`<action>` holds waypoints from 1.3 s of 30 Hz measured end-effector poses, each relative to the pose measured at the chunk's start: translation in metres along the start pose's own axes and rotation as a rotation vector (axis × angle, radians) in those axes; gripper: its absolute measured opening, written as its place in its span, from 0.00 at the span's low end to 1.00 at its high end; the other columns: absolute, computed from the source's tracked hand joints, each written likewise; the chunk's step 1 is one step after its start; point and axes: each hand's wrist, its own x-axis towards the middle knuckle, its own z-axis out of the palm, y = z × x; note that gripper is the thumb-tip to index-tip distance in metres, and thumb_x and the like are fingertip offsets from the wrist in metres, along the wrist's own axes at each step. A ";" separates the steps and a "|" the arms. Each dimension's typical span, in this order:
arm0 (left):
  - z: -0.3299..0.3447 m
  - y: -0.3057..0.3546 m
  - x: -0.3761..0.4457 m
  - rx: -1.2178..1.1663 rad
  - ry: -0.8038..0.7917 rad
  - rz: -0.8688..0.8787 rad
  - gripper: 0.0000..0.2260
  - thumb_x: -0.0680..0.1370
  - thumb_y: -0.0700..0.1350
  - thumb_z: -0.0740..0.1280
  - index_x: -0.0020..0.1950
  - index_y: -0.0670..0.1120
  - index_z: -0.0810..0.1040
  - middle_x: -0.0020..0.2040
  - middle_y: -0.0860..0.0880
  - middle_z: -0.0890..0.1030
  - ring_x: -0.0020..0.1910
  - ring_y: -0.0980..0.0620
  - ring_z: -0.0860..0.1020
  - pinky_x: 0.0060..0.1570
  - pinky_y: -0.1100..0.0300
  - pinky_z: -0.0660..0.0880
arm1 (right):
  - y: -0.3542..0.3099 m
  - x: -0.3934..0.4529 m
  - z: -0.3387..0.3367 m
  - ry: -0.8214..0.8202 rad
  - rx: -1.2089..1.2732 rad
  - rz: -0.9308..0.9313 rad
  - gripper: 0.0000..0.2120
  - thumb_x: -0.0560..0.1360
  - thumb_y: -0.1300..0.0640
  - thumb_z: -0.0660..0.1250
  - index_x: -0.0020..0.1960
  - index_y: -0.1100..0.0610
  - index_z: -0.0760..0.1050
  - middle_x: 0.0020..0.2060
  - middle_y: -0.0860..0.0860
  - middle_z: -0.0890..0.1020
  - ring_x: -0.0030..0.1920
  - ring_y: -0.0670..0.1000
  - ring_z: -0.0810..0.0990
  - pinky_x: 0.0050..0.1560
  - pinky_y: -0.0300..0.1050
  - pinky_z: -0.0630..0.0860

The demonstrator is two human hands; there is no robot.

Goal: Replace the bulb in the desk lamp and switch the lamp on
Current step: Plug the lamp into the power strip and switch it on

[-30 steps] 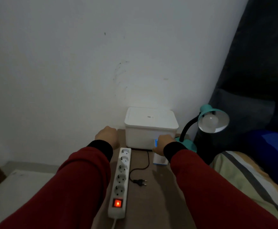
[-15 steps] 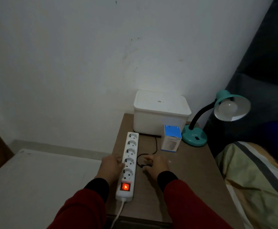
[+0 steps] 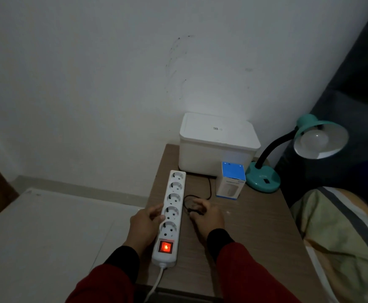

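Observation:
A teal desk lamp stands at the back right of the brown bedside table, its shade holding an unlit white bulb. A blue-topped bulb box stands upright beside the lamp base. A white power strip lies along the table's left side, its red switch glowing. My left hand holds the strip's left edge, thumb on top. My right hand covers the lamp's black plug, fingers curled round it, with the black cord looping away toward the back.
A white lidded box sits against the wall at the table's back. A bed with a striped green blanket borders the table on the right. A low white surface lies to the left.
Both hands drew back from the white box and bulb box toward me. The left came to the power strip's edge, the right onto the plug. The view tilted down.

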 end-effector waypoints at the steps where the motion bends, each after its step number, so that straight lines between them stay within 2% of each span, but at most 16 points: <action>1: 0.000 0.000 0.000 0.006 0.000 0.005 0.17 0.77 0.41 0.67 0.66 0.49 0.76 0.58 0.45 0.82 0.51 0.55 0.78 0.53 0.66 0.70 | -0.003 -0.001 0.000 0.012 0.087 0.010 0.20 0.72 0.62 0.70 0.62 0.53 0.75 0.54 0.51 0.81 0.55 0.48 0.78 0.59 0.41 0.75; 4: 0.000 0.000 -0.002 -0.011 -0.001 0.009 0.17 0.77 0.41 0.66 0.66 0.49 0.75 0.58 0.46 0.82 0.49 0.57 0.77 0.52 0.66 0.70 | -0.019 -0.004 -0.001 0.031 0.378 0.014 0.19 0.72 0.64 0.69 0.61 0.53 0.75 0.44 0.47 0.81 0.49 0.49 0.80 0.59 0.47 0.78; 6: 0.000 -0.001 -0.003 -0.017 -0.005 0.010 0.17 0.77 0.42 0.66 0.66 0.50 0.75 0.58 0.46 0.82 0.49 0.57 0.77 0.52 0.66 0.71 | -0.029 -0.005 -0.001 0.023 0.537 0.010 0.17 0.72 0.66 0.67 0.59 0.51 0.76 0.41 0.48 0.80 0.46 0.49 0.80 0.56 0.48 0.79; 8: 0.000 -0.001 -0.003 -0.019 -0.009 0.011 0.17 0.77 0.42 0.66 0.66 0.50 0.75 0.58 0.46 0.82 0.51 0.55 0.78 0.53 0.65 0.72 | -0.038 -0.005 0.003 0.004 0.612 -0.003 0.17 0.73 0.67 0.67 0.56 0.49 0.76 0.42 0.50 0.81 0.45 0.49 0.80 0.53 0.46 0.80; 10: 0.000 -0.001 -0.003 -0.024 -0.008 0.011 0.17 0.77 0.42 0.66 0.66 0.49 0.75 0.58 0.46 0.82 0.50 0.55 0.78 0.53 0.65 0.71 | -0.043 -0.004 0.010 -0.014 0.654 -0.011 0.18 0.73 0.66 0.67 0.55 0.45 0.77 0.47 0.52 0.82 0.50 0.54 0.82 0.56 0.52 0.80; 13: 0.000 -0.002 -0.002 -0.043 -0.014 -0.001 0.18 0.77 0.41 0.67 0.66 0.49 0.75 0.59 0.45 0.82 0.54 0.53 0.79 0.53 0.65 0.71 | -0.047 -0.003 0.016 -0.057 0.682 0.005 0.21 0.75 0.67 0.65 0.62 0.47 0.74 0.49 0.51 0.82 0.52 0.53 0.82 0.58 0.55 0.79; 15: -0.001 -0.003 -0.001 -0.053 -0.022 -0.007 0.18 0.76 0.42 0.67 0.66 0.49 0.75 0.58 0.45 0.82 0.55 0.51 0.79 0.55 0.64 0.72 | -0.049 -0.003 0.017 -0.093 0.671 0.001 0.23 0.76 0.68 0.63 0.63 0.45 0.72 0.51 0.51 0.81 0.50 0.51 0.82 0.58 0.54 0.79; 18: -0.002 -0.004 0.001 -0.048 -0.030 -0.008 0.18 0.76 0.42 0.67 0.66 0.50 0.75 0.58 0.45 0.82 0.54 0.52 0.79 0.57 0.62 0.73 | -0.051 -0.002 0.019 -0.115 0.630 -0.027 0.25 0.75 0.69 0.62 0.67 0.48 0.73 0.51 0.53 0.80 0.49 0.53 0.81 0.57 0.58 0.78; 22: -0.002 -0.005 0.002 -0.065 -0.036 0.000 0.18 0.77 0.41 0.67 0.66 0.49 0.75 0.59 0.46 0.82 0.50 0.56 0.77 0.52 0.66 0.71 | -0.052 0.000 0.017 -0.111 0.555 -0.077 0.25 0.74 0.71 0.64 0.66 0.49 0.74 0.50 0.52 0.78 0.44 0.48 0.79 0.55 0.56 0.79; 24: -0.002 -0.006 0.002 -0.060 -0.032 0.008 0.18 0.76 0.41 0.67 0.66 0.49 0.75 0.59 0.46 0.82 0.53 0.54 0.79 0.53 0.66 0.71 | -0.049 0.000 0.017 -0.097 0.505 -0.107 0.25 0.73 0.71 0.65 0.64 0.50 0.76 0.49 0.52 0.79 0.46 0.50 0.81 0.55 0.54 0.81; 26: -0.003 -0.006 0.002 -0.056 -0.033 0.015 0.17 0.76 0.41 0.67 0.66 0.49 0.75 0.59 0.46 0.82 0.55 0.53 0.79 0.53 0.66 0.70 | -0.045 -0.002 0.019 -0.081 0.416 -0.123 0.22 0.73 0.70 0.67 0.62 0.50 0.78 0.51 0.52 0.80 0.49 0.51 0.82 0.53 0.49 0.82; 29: -0.003 -0.006 0.002 -0.065 -0.036 0.016 0.17 0.77 0.40 0.67 0.66 0.48 0.75 0.58 0.46 0.82 0.50 0.56 0.78 0.51 0.67 0.71 | -0.040 -0.005 0.022 -0.069 0.263 -0.157 0.15 0.71 0.67 0.69 0.55 0.54 0.81 0.51 0.52 0.81 0.42 0.41 0.78 0.39 0.30 0.77; 30: -0.003 -0.006 0.002 -0.069 -0.037 0.016 0.17 0.77 0.40 0.67 0.66 0.48 0.75 0.58 0.46 0.82 0.50 0.57 0.78 0.51 0.68 0.71 | -0.039 -0.005 0.024 -0.053 0.212 -0.175 0.13 0.71 0.67 0.69 0.52 0.55 0.81 0.50 0.51 0.81 0.40 0.40 0.77 0.37 0.28 0.75; 35: -0.002 -0.006 0.001 -0.083 -0.029 0.003 0.18 0.76 0.40 0.67 0.66 0.47 0.75 0.60 0.45 0.81 0.57 0.53 0.78 0.53 0.68 0.69 | -0.043 -0.005 0.029 -0.013 0.091 -0.232 0.09 0.69 0.67 0.71 0.47 0.57 0.82 0.45 0.50 0.81 0.42 0.46 0.78 0.46 0.39 0.79; 37: -0.002 -0.006 0.001 -0.089 -0.029 -0.003 0.18 0.76 0.40 0.67 0.66 0.47 0.75 0.61 0.45 0.81 0.58 0.52 0.78 0.54 0.67 0.70 | -0.041 -0.005 0.028 -0.029 0.066 -0.230 0.08 0.69 0.67 0.71 0.46 0.58 0.81 0.43 0.47 0.80 0.40 0.44 0.78 0.44 0.37 0.79; 39: -0.002 -0.006 0.000 -0.092 -0.030 -0.005 0.18 0.76 0.40 0.67 0.66 0.47 0.74 0.60 0.45 0.81 0.57 0.53 0.78 0.53 0.67 0.70 | -0.039 -0.006 0.026 -0.064 0.019 -0.252 0.08 0.70 0.68 0.70 0.47 0.59 0.81 0.42 0.45 0.79 0.37 0.39 0.77 0.39 0.28 0.75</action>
